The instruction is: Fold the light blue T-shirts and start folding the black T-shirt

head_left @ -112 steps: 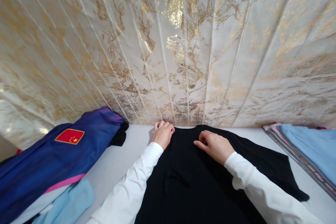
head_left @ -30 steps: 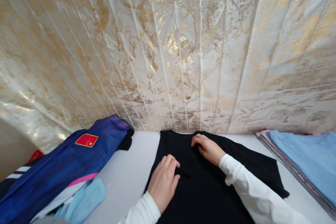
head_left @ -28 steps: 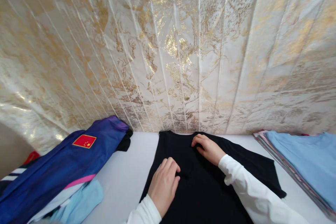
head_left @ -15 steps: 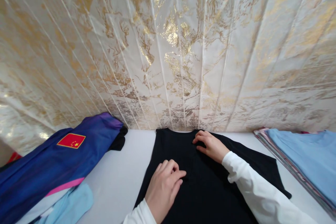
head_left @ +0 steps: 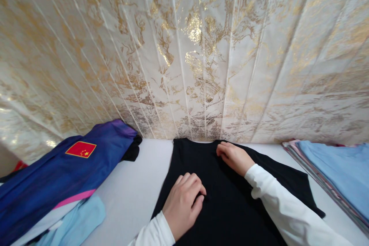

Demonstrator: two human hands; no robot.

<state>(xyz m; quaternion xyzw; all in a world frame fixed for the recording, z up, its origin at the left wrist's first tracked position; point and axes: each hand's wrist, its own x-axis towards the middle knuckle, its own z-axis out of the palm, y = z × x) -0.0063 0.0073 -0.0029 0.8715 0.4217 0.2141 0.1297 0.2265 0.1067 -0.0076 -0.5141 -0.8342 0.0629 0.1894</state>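
Observation:
A black T-shirt (head_left: 230, 207) lies spread on the white surface, its neckline at the far edge and one sleeve stretching out to the right. My left hand (head_left: 184, 203) is on the middle of the shirt, thumb and forefinger pinched together on a small fold of the cloth. Up at the right side of the neckline, my right hand (head_left: 235, 157) has its fingers curled closed on the fabric; its thumb tip is partly hidden. Both hands come out of white sleeves.
To the left lies a pile of clothes with a blue jersey (head_left: 100, 161) bearing a red flag patch, above a light blue garment (head_left: 83, 219). A stack of folded clothes, topped by a light blue shirt (head_left: 337, 173), is at the right. A gold-patterned curtain (head_left: 178, 65) hangs behind.
The fingers of both hands have closed onto the black cloth; before, thumbs and forefingers were apart. The view has shifted slightly, and the shirt lies much as it did.

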